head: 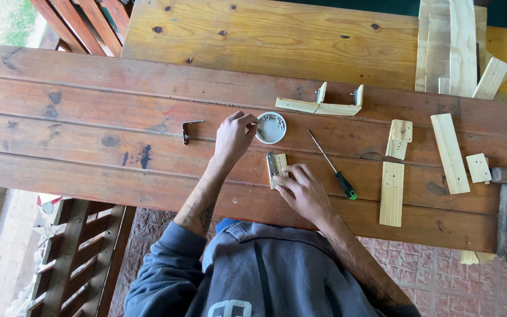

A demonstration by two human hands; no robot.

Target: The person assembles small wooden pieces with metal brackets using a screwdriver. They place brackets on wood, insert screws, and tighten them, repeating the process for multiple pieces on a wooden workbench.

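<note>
The right hand (pixel 303 186) presses flat on a small wood block (pixel 279 167) with a metal bracket on it, near the front edge of the table (pixel 89 117); its grip is loose, fingers just holding the block down, and it should keep the block from sliding. A bit farther, the left hand (pixel 234 134) pinches its fingertips shut at the rim of the little white dish (pixel 271 128) of screws. I think it is best to lift just one screw.

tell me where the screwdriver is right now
In the head view, the screwdriver lies on the wooden table, just right of the right hand and the small white dish.
</note>
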